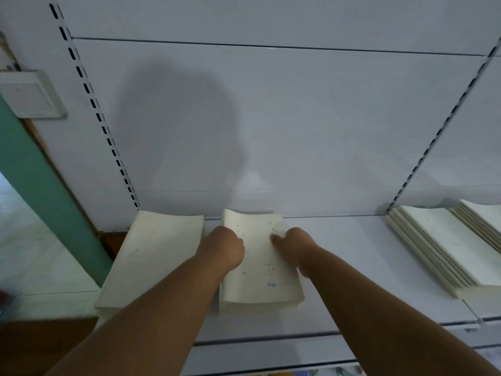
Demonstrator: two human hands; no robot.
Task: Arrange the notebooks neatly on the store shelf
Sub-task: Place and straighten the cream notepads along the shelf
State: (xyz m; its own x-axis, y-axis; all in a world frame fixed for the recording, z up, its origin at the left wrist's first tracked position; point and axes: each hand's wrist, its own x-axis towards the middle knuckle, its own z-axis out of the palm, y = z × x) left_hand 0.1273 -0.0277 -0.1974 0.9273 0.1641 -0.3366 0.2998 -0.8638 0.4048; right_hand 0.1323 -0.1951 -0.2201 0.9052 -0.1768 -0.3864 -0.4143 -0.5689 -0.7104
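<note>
White shelf (352,267) — left hand (222,248) and right hand (296,245) grip the notebook stack (260,267) between curled fingers (275,237).

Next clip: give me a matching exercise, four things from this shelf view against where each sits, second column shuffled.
1. middle stack
2. left stack
3. right stacks
4. wall switch

a. next bay, past the slotted upright
b. between both hands
c. on the wall, far left
d. at the shelf's left end, untouched

Pairs: 1-b, 2-d, 3-a, 4-c
</note>
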